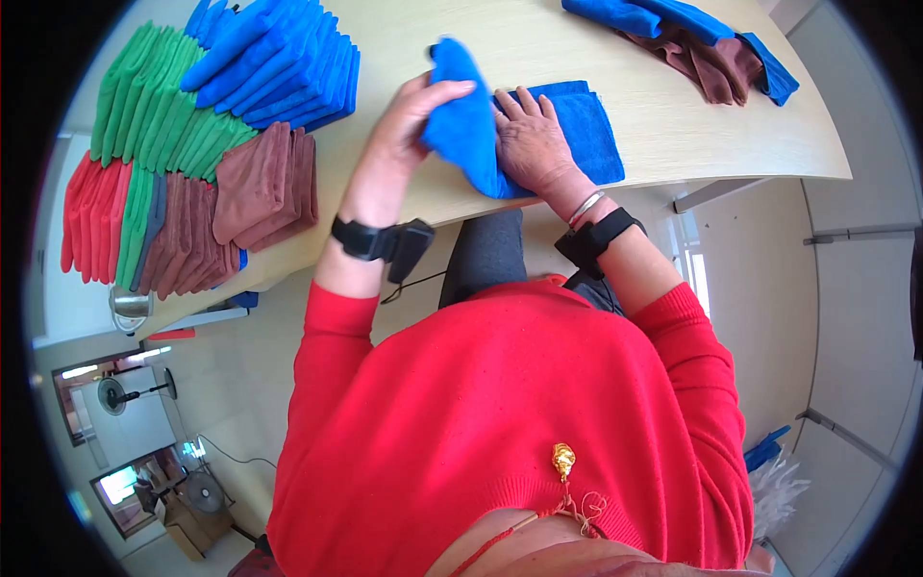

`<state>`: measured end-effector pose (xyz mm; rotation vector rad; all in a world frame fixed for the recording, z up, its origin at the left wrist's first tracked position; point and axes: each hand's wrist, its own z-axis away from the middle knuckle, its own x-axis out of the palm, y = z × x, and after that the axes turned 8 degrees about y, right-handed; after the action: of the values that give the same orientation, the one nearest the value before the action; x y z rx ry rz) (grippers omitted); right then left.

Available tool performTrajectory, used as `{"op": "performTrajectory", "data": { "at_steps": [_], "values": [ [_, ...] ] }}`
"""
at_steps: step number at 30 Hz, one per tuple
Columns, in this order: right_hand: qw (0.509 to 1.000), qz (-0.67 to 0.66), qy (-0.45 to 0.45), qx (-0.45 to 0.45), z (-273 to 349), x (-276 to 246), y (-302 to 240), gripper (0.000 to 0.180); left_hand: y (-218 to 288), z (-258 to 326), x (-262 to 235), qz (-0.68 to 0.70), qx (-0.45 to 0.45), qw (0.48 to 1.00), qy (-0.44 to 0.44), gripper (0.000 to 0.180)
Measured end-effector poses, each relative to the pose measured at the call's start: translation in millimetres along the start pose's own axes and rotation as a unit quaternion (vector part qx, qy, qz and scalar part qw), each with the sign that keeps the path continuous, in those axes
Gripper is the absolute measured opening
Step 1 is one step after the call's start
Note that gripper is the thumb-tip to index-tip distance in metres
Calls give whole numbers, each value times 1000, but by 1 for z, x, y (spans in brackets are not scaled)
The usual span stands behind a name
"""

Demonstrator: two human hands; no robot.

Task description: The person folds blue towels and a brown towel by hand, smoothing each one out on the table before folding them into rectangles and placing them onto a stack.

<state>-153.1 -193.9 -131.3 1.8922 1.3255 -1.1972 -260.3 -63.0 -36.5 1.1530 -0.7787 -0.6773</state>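
Note:
A blue cloth [586, 125] lies partly folded near the table's front edge. Its left part stands raised, pinched between the thumb and fingers of my left hand [409, 117]. My right hand [532, 142] rests flat on the cloth's middle, fingers stretched out and slightly apart, pressing it against the table [673, 120]. The lifted flap hides some of my left fingers. Black bands sit on both my wrists.
Left of my hands stand stacks of folded cloths: blue [288, 72], green [159, 106], red [91, 216] and brown [264, 188]. Loose blue and brown cloths [707, 58] lie at the far right. A metal cup-like thing [132, 303] is by the table's left end.

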Motion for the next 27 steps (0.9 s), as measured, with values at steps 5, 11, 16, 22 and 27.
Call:
{"op": "performTrajectory", "data": {
  "at_steps": [5, 11, 16, 22, 27],
  "values": [
    [970, -243, 10, 32, 7, -6, 13, 39, -35, -42, 59, -24, 46, 998, -35, 38],
    [988, -144, 43, 26, 63, -54, 17, 38, -33, -53, 79, -110, 6, 994, -17, 36],
    [983, -165, 63, -42, 104, -77, 12, 41, -47, -63, 99, -198, 30, 980, -5, 34],
    [976, -211, 21, -40, 112, -84, 27, 33, -73, -63, 128, -282, 66, 956, -33, 31],
    [960, -253, 108, -44, 118, -86, 29, 25, -75, -43, 119, -296, 136, 941, -92, 31]
  ]
}}
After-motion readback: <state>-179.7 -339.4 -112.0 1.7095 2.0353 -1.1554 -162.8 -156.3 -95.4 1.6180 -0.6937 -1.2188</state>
